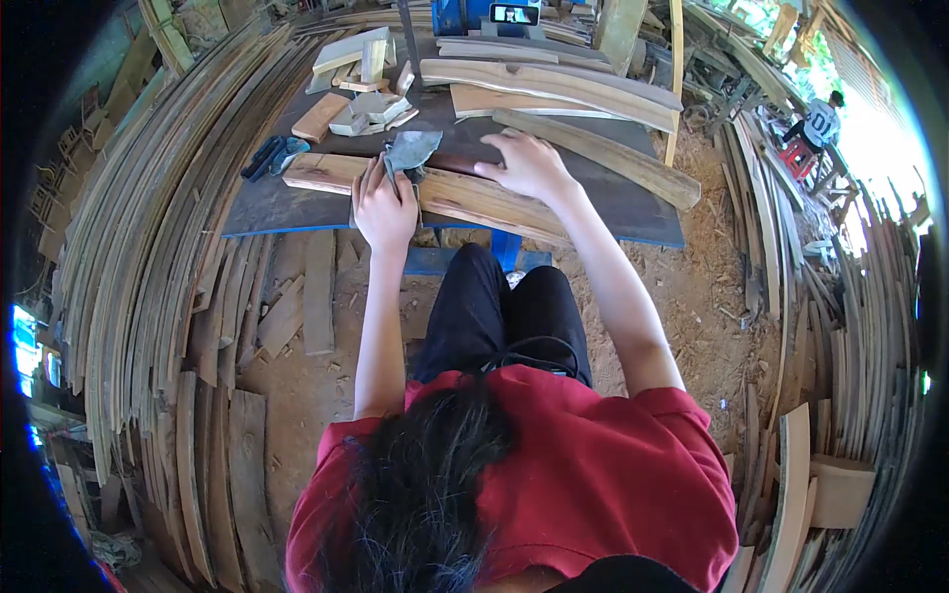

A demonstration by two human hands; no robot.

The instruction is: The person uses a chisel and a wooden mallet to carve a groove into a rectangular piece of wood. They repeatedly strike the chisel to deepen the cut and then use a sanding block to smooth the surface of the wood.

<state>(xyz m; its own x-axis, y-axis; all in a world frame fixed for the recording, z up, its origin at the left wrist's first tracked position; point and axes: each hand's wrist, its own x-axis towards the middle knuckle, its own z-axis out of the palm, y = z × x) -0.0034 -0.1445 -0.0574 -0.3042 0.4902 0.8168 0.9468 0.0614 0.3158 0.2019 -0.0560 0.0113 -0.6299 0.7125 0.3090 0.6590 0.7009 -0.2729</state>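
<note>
A light brown wooden plank (484, 206) lies across the dark table in front of me. My left hand (386, 210) rests on the plank left of its middle, its fingers bent around a creased grey sheet (413, 148) that sticks up past the fingertips. Whether the sheet is cloth or sandpaper I cannot make out. My right hand (531, 164) is over the plank's right part, thumb and fingers apart, with nothing in it. Whether it touches the wood is unclear.
The dark table (262, 210) also bears dark gloves (275, 158), piled wood offcuts (371, 111), a long board (603, 158) and curved boards (554, 81). A phone (514, 14) stands at the back. Stacked planks (168, 217) line the left. A person (820, 124) sits far right.
</note>
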